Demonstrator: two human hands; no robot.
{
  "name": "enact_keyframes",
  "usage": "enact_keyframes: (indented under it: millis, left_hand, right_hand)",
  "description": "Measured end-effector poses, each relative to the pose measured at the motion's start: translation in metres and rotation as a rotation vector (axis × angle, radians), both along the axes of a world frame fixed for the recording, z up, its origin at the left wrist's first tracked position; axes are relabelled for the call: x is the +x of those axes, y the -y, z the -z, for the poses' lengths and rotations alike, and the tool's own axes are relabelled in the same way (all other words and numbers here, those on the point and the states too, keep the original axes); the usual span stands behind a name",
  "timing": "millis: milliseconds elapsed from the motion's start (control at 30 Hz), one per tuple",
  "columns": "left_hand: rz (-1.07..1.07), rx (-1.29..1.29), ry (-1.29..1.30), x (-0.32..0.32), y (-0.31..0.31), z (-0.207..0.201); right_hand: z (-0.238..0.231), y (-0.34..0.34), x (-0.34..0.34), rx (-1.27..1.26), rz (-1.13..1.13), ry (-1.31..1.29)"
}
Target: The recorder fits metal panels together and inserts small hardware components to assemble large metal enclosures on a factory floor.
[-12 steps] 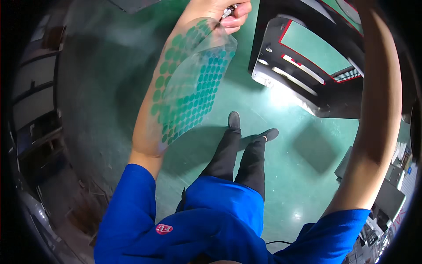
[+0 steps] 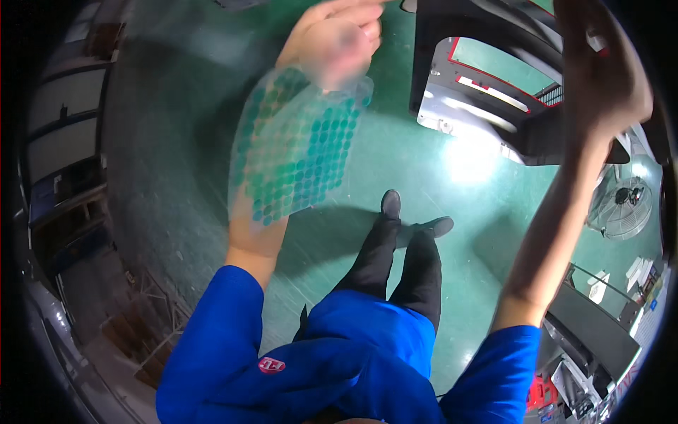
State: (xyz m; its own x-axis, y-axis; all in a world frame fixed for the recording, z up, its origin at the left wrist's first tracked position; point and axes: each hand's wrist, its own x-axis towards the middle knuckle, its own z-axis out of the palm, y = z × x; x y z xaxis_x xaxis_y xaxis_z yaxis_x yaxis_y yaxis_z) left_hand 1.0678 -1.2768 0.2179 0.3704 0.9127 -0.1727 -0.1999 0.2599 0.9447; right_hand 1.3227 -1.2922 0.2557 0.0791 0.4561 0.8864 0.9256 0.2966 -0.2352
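Observation:
A translucent sheet of green round stickers (image 2: 300, 152) hangs over my left forearm, its top edge reaching up to my left hand (image 2: 342, 42). The fingers of that hand are curled closed around the sheet's upper end, though a blurred patch hides part of the grip. Beyond it to the right stands a large black panel (image 2: 487, 134) with a rounded cutout, red edging and a bright metal face. My right hand (image 2: 607, 88) is raised at the panel's right side. Its fingers are dark and smeared, so their hold does not show.
Green floor (image 2: 339, 261) lies below, with my dark shoes (image 2: 390, 203) on it. A round metal fan (image 2: 625, 206) stands at the right. Grey equipment (image 2: 593, 328) and a red item (image 2: 542, 390) sit at the lower right. Dark racks (image 2: 67, 169) line the left.
My left hand and the sheet have shifted slightly, the hand turning and coming lower. My right hand has come down into view beside the panel. The fan now shows.

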Motion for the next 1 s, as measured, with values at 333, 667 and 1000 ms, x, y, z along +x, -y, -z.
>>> enact_keyframes:
  millis: [333, 667, 1000]
  left_hand:
    - [0.11, -0.309, -0.347, 0.015, 0.028, 0.158]
    - [0.187, -0.115, -0.453, -0.003, 0.039, 0.171]
    - [0.194, -0.086, -0.571, -0.017, 0.007, 0.188]
  right_hand:
    - [0.231, 0.108, -0.038, -0.905, -0.581, -0.889]
    - [0.242, 0.088, -0.132, -0.805, -0.43, -1.175]
    - [0.227, 0.073, -0.16, -0.65, -0.145, -0.828]
